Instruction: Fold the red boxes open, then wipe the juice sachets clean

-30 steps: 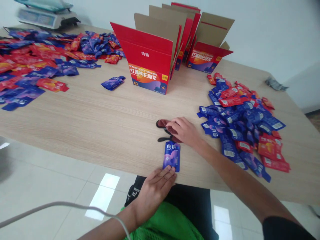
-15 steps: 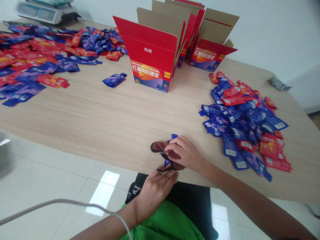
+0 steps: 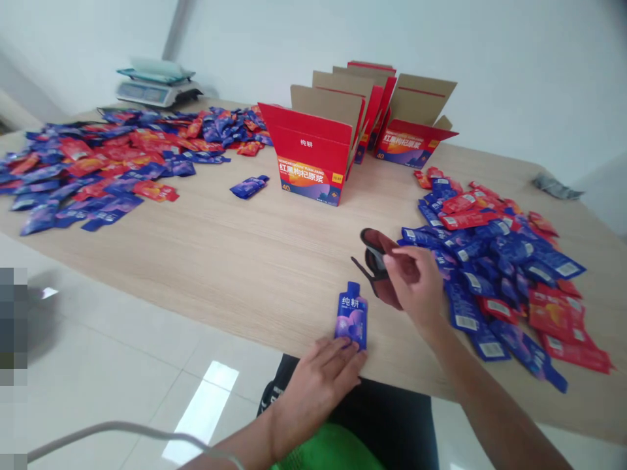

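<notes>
A blue squeeze pouch with white lettering (image 3: 351,313) lies flat near the front table edge, its spout end pointing away from me. My left hand (image 3: 327,372) rests on the pouch's lower end with outstretched fingers. To the right, my right hand (image 3: 416,284) pinches a pair of sunglasses (image 3: 386,241) with reddish-brown lenses and dark rims. The sunglasses are apart from the blue pouch, and the right hand's fingers cover part of them. Just beyond that hand spreads a pile of blue and red pouches (image 3: 490,248).
Open red cartons (image 3: 313,150) stand at the back, another carton (image 3: 404,147) on their right. A larger heap of pouches (image 3: 112,156) covers the left, with a scale (image 3: 157,91) behind. One blue pouch (image 3: 249,187) lies alone. A cable (image 3: 112,427) crosses at lower left.
My right hand has moved up and right, taking the sunglasses off the blue pouch. That pouch is now uncovered under my left hand's fingers. The camera view has also shifted.
</notes>
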A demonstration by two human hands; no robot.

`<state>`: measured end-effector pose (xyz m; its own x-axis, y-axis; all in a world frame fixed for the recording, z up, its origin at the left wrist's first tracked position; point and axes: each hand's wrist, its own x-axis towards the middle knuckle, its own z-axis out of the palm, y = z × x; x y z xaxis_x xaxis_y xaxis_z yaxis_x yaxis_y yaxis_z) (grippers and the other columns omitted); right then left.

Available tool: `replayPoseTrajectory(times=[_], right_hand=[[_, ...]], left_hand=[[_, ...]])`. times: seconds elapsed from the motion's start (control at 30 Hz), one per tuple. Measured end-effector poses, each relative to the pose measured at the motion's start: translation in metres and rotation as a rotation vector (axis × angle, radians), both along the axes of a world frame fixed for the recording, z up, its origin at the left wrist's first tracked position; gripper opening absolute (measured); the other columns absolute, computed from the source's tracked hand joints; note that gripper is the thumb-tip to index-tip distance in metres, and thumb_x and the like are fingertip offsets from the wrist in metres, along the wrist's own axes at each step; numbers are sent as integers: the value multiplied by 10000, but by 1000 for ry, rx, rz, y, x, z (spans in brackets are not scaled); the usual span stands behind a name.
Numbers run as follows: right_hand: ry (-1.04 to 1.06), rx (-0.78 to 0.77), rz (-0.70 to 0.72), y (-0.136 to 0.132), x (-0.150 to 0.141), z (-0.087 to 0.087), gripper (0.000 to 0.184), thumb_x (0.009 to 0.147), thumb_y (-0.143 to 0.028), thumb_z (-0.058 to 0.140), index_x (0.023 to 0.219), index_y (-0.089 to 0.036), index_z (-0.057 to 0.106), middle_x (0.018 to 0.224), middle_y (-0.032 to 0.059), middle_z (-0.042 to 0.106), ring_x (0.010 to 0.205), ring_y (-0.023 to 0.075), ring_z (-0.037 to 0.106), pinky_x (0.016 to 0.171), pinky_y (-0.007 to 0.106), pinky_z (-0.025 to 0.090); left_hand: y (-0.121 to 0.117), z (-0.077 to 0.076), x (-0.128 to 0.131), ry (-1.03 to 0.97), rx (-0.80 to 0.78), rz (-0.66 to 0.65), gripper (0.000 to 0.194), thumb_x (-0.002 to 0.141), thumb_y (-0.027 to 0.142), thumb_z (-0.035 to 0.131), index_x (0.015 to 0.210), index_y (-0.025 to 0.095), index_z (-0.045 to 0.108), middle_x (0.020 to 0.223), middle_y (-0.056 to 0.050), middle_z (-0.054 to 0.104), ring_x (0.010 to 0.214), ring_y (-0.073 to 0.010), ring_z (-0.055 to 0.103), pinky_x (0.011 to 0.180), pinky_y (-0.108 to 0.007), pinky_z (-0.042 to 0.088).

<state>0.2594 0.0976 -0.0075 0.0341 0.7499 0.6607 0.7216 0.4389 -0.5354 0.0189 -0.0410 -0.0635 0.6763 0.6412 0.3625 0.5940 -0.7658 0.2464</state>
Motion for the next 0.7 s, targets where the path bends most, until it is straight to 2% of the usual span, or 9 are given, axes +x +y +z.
replayPoseTrajectory(times=[0.07,0.13,0.23,0.37,0.47,0.57,0.63,0.7], right_hand=[[108,-57,-122,-28,14,-4,247,956,-447,698,1072,-229,686,1048,63,711,969,241,670,898,391,517],[177,-151,-188,-53,30,-17,305,921,-512,715,1033,-229,697,1036,59,721,964,250,679,893,392,513],[278,-303,-263,-81,50,-44,412,857,-599,738,1044,-233,707,1052,55,733,988,268,689,907,391,520],[484,-454,-314,-97,61,-70,546,781,-678,756,1057,-211,703,1068,74,755,1003,299,706,912,405,534],[605,-498,-306,-97,60,-73,626,726,-700,786,1094,-202,696,1118,88,757,1062,324,704,958,432,533],[700,-505,-349,-93,63,-69,705,681,-743,785,1106,-189,692,1109,103,763,1065,344,704,934,453,566],[739,-515,-385,-90,70,-69,740,644,-763,792,1085,-176,700,1080,117,769,1053,361,706,903,465,596],[759,-542,-395,-87,78,-72,740,595,-759,824,1035,-176,710,1046,123,774,1038,378,714,880,476,623]], left_hand=[[-1,5,-1,48,34,7,392,1116,329,490,1488,234,570,1557,-38,573,1405,-233,553,1065,-394,508],[-3,6,2,110,80,55,454,1090,406,540,1522,268,541,1654,-37,447,1477,-267,469,1082,-404,492],[-7,-4,8,217,167,149,614,1027,508,622,1571,258,489,1697,-83,365,1526,-322,392,1128,-424,455],[-9,-26,11,213,331,172,482,1038,394,616,1499,256,577,1632,-72,474,1451,-297,485,1085,-372,476],[-7,-29,2,64,402,130,290,1031,363,643,1306,296,707,1472,-22,636,1273,-240,623,978,-324,525],[-2,-8,-19,-37,388,15,189,1062,303,614,1208,274,730,1296,-11,742,1187,-181,679,946,-273,548],[6,15,-39,-96,324,-58,255,1106,265,519,1287,208,689,1217,-64,776,1194,-172,695,964,-259,563],[21,39,-64,-189,254,-42,332,1132,236,429,1387,147,622,1178,-120,785,1138,-167,731,944,-244,586]])
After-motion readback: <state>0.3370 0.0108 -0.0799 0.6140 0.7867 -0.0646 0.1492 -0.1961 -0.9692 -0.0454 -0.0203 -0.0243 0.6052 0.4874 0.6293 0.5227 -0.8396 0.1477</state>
